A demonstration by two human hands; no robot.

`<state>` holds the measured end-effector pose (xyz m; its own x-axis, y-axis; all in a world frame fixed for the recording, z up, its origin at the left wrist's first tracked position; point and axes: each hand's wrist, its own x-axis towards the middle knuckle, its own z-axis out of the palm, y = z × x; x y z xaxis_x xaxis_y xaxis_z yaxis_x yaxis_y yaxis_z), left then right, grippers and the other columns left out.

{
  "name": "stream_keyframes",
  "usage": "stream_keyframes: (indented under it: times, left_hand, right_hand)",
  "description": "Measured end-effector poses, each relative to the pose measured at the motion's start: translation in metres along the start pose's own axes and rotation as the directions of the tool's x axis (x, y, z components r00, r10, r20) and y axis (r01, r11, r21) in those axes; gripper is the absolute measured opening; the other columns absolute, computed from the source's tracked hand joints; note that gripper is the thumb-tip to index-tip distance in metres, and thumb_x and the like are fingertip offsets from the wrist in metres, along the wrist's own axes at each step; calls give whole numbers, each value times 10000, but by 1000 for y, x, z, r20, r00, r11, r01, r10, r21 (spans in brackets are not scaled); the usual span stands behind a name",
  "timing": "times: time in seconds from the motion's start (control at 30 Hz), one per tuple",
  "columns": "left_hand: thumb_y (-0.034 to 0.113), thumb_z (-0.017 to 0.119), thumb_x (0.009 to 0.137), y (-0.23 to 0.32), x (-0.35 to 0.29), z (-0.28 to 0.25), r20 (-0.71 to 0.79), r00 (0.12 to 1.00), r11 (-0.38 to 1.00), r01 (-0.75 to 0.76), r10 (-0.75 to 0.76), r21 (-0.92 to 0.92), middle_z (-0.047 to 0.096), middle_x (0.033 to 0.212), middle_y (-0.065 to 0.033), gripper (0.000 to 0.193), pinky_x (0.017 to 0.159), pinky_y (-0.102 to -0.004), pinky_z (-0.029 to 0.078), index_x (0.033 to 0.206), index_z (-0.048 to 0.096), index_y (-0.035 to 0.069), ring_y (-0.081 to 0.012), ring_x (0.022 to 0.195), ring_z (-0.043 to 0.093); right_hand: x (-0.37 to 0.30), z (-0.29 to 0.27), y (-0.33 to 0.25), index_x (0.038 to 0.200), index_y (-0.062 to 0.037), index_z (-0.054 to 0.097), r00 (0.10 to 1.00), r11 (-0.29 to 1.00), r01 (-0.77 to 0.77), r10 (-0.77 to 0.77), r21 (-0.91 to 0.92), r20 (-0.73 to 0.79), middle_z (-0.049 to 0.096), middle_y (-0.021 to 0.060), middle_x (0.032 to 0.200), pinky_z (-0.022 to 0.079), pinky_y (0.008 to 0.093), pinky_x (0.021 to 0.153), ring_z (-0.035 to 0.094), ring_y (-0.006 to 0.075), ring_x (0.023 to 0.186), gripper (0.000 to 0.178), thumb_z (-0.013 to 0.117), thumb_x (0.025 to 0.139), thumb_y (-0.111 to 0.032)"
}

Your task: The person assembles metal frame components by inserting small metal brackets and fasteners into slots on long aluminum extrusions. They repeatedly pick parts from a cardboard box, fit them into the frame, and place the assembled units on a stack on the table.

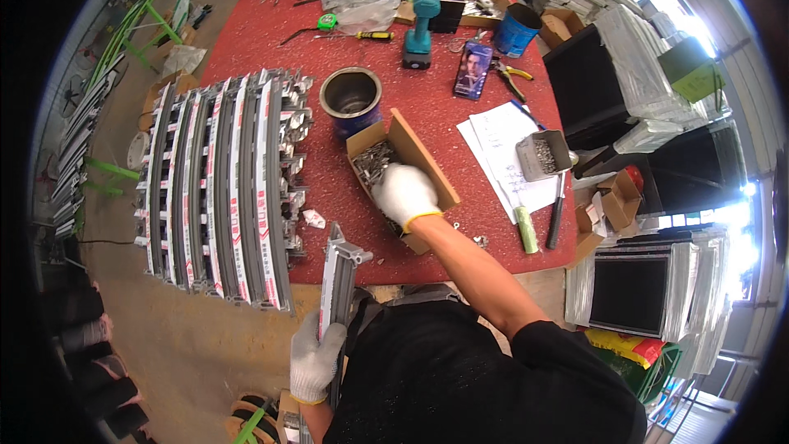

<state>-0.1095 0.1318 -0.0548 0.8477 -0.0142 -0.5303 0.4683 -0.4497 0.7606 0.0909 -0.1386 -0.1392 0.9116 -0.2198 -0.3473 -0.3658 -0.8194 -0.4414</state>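
Note:
My left hand (315, 364), in a white knitted glove, is wrapped around a grey aluminium profile (336, 279) with a white printed film on its face. The profile stands upright near the table's front edge, and a metal fitting shows at its upper end. My right hand (408, 196), gloved too, reaches into an open cardboard box (426, 153). Small metal parts (374, 158) fill the left end of this box, next to my fingers. Those fingertips are hidden down in the box, so any grip there is out of sight.
Several film-covered profiles (216, 189) lie side by side at the table's left. Behind the box stands a metal-rimmed pot (351, 96). A cordless drill (422, 25), pliers (515, 74), papers (491, 144), a tin of small hardware (542, 156) and a green-handled tool (526, 230) occupy the red table.

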Motion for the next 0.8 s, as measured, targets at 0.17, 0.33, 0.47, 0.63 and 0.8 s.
stream_keyframes:
  times: [0.17,0.33,0.47,0.63,0.8]
  left_hand:
    - [432,726,1059,0,-2,-11,73,997,988,18,-7,-152,717,969,-76,543,697,-315,522,1331,702,-37,-125,780,641]
    - [708,694,1051,14,18,-22,274,944,923,-73,186,-377,726,931,-73,834,559,-260,454,1318,678,-82,-104,633,597]
    - [826,680,1006,27,33,-24,355,897,889,-83,263,-450,747,1092,-184,1028,523,-271,465,1394,635,-125,-109,560,566]
    - [720,656,1080,36,35,-12,310,886,780,-86,344,-619,756,1177,-291,998,478,-265,448,1627,491,-98,-123,520,577]
    - [686,637,1103,31,32,-7,256,913,765,-88,318,-637,785,1186,-316,961,463,-252,442,1651,466,-85,-127,514,585]
  right_hand:
    - [-58,-29,17,1017,30,811,970,923,129,-41,363,-240,795,315,931,635,534,870,801,491,932,349,695,1002,-299]
    - [-100,-44,19,1036,29,806,978,614,-89,-96,785,186,760,96,824,567,354,706,692,173,729,310,726,1024,-270]
    - [-128,-41,6,1092,38,802,894,635,-173,-219,753,390,755,70,845,570,325,714,683,121,754,314,728,1032,-260]
    - [-149,-25,-1,1119,24,789,908,619,12,-336,786,250,778,120,863,603,369,772,724,161,796,242,720,1048,-197]
    - [-157,-10,10,1113,-15,762,812,568,506,-567,649,-137,771,206,1046,640,475,855,781,418,972,156,726,986,-97]
